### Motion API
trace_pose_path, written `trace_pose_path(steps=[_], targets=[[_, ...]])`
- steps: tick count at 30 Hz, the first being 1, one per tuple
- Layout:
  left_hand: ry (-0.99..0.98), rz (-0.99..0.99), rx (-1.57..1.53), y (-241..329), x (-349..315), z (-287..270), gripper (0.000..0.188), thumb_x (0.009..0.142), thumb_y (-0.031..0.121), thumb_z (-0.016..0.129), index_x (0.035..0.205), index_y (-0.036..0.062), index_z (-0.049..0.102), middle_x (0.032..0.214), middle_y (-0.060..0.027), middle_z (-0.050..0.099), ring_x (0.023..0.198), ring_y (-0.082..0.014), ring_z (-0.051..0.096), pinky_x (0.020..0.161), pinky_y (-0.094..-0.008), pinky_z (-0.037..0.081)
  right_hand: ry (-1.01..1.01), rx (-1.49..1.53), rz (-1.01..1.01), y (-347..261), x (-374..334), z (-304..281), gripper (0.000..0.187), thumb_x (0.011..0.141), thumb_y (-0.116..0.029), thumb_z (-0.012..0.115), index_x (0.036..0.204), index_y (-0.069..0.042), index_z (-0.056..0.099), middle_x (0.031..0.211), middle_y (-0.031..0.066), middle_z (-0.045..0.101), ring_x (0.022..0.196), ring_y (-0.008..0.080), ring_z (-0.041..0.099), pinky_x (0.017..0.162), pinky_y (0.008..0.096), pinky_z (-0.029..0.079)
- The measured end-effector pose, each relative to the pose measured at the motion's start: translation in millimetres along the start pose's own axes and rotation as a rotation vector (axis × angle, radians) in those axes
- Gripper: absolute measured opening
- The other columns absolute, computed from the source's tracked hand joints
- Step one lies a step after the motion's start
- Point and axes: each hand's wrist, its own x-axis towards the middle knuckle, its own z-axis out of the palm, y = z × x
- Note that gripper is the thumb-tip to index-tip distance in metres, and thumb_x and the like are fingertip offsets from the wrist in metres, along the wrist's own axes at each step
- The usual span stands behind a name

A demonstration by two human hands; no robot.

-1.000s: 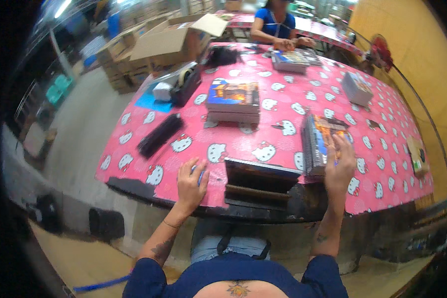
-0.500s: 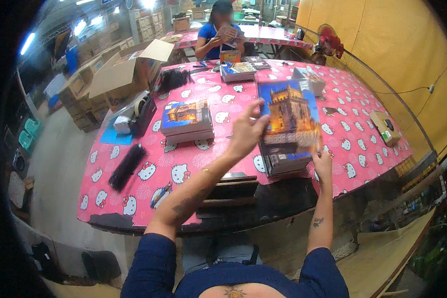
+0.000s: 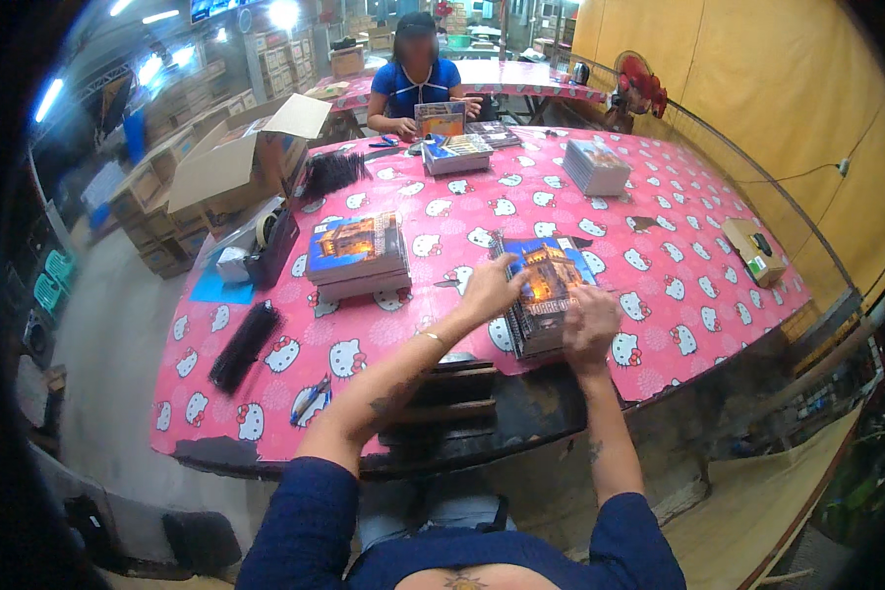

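Note:
A stack of books [image 3: 551, 273] lies on the table in front of me, its top cover picturing a lit stone tower under a blue sky. Black coil binding shows along the stack's left edge. My left hand [image 3: 492, 292] is at that edge, fingers apart and touching or just over the top cover. At the right edge of the same stack is my right hand [image 3: 590, 323], fingers bent and smeared by motion; whether it grips anything is unclear. To the left sits another stack of books [image 3: 356, 251] with a similar cover.
Bundles of black binding coils [image 3: 244, 346] lie on the pink patterned table [image 3: 433, 211]. A tape dispenser [image 3: 268, 236], an open carton [image 3: 236, 162], a far book stack [image 3: 596, 167] and a small box [image 3: 754, 253] stand around. A co-worker [image 3: 418, 88] handles books opposite.
The raised book has come down onto the stack, and both hands have lowered with it. Opposite, the co-worker has lowered the items held up before.

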Motion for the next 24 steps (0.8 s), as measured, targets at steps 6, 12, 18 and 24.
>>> trace_pose_path(steps=[6, 12, 18, 24], targets=[[0.105, 0.103, 0.305, -96, 12, -135, 0.035, 0.090, 0.029, 0.069, 0.114, 0.0033, 0.069, 0.101, -0.0220, 0.071, 0.091, -0.0345, 0.070, 0.083, -0.0437, 0.054, -0.053, 0.039, -0.108, 11, -6, 22, 0.020, 0.098, -0.023, 0.052, 0.087, -0.010, 0.061, 0.087, 0.0070, 0.064, 0.086, 0.0280, 0.062, 0.078, 0.0430, 0.042], [0.012, 0.129, 0.550, -176, -26, -198, 0.032, 0.088, 0.021, 0.066, 0.116, 0.0056, 0.068, 0.125, -0.0209, 0.064, 0.119, -0.0354, 0.060, 0.098, -0.0427, 0.050, -0.021, 0.014, -0.084, 12, -11, 27, 0.022, 0.097, -0.021, 0.049, 0.083, -0.009, 0.060, 0.083, 0.0070, 0.062, 0.082, 0.0279, 0.060, 0.078, 0.0427, 0.041], [0.000, 0.306, 0.715, -200, -42, -206, 0.040, 0.088, 0.012, 0.057, 0.127, 0.0088, 0.060, 0.121, -0.0171, 0.067, 0.112, -0.0335, 0.064, 0.094, -0.0411, 0.052, -0.037, 0.010, -0.076, 5, -9, 26, 0.020, 0.096, -0.021, 0.051, 0.087, -0.007, 0.062, 0.086, 0.0089, 0.063, 0.088, 0.0280, 0.061, 0.086, 0.0423, 0.041], [0.113, 0.359, 0.662, -179, -56, -200, 0.034, 0.085, 0.008, 0.058, 0.119, 0.0094, 0.064, 0.116, -0.0146, 0.069, 0.110, -0.0330, 0.065, 0.094, -0.0406, 0.052, -0.166, 0.533, 0.050, -87, -8, 0, 0.017, 0.093, -0.018, 0.060, 0.102, -0.005, 0.067, 0.102, 0.0144, 0.067, 0.099, 0.0316, 0.061, 0.089, 0.0445, 0.045]])
